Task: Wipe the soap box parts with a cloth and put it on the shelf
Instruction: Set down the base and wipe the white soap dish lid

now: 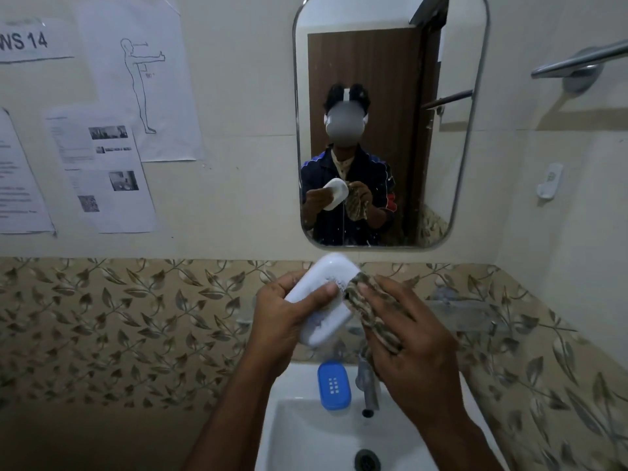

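Observation:
My left hand [282,317] grips a white soap box part [326,294], held tilted above the sink with its smooth outer side toward me. My right hand [414,341] holds a brown patterned cloth [370,307] pressed against the right edge of that white part. A blue soap box part [333,385] with drain holes lies flat on the back rim of the sink, left of the tap. A glass shelf [465,311] is fixed to the tiled wall behind my right hand.
A white sink [282,433] sits below my hands, with a metal tap [368,385] at its back. A mirror [390,62] hangs above. Papers [102,164] are taped at left, a towel bar [577,61] at upper right.

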Tool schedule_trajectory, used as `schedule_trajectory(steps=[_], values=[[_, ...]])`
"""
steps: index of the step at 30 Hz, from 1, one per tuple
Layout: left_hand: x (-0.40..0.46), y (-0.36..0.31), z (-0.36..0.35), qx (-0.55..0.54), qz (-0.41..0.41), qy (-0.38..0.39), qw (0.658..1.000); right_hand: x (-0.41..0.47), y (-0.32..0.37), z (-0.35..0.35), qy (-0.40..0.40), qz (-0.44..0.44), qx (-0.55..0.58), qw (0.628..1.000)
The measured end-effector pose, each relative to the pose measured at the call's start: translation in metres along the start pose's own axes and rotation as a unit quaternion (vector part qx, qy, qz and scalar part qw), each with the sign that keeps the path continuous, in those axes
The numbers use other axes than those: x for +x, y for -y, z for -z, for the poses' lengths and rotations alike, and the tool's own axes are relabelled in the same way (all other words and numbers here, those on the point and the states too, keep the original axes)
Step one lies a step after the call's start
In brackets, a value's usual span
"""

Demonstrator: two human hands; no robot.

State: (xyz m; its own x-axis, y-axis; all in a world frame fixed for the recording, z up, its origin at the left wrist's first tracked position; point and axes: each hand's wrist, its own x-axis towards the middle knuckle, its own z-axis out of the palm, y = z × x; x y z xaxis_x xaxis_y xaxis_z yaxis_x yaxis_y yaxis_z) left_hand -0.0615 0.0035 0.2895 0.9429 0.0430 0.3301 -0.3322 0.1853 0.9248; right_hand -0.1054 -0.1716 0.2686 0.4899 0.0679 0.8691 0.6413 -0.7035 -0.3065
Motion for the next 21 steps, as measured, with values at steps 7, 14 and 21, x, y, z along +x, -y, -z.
schedule_trajectory(steps=[7, 14, 21], values=[[-0.004, -0.006, 0.002, 0.114, -0.059, 0.069, 0.989, 0.037, -0.003, 0.011, 0.076, -0.037, 0.079, 0.993], [-0.012, -0.001, -0.014, -0.042, 0.002, -0.031, 0.999, 0.029, 0.002, -0.002, -0.011, -0.055, 0.083, 0.995], [-0.009, -0.004, -0.010, 0.004, -0.024, 0.002, 1.000, 0.041, 0.001, 0.006, 0.000, -0.005, 0.052, 0.999]])
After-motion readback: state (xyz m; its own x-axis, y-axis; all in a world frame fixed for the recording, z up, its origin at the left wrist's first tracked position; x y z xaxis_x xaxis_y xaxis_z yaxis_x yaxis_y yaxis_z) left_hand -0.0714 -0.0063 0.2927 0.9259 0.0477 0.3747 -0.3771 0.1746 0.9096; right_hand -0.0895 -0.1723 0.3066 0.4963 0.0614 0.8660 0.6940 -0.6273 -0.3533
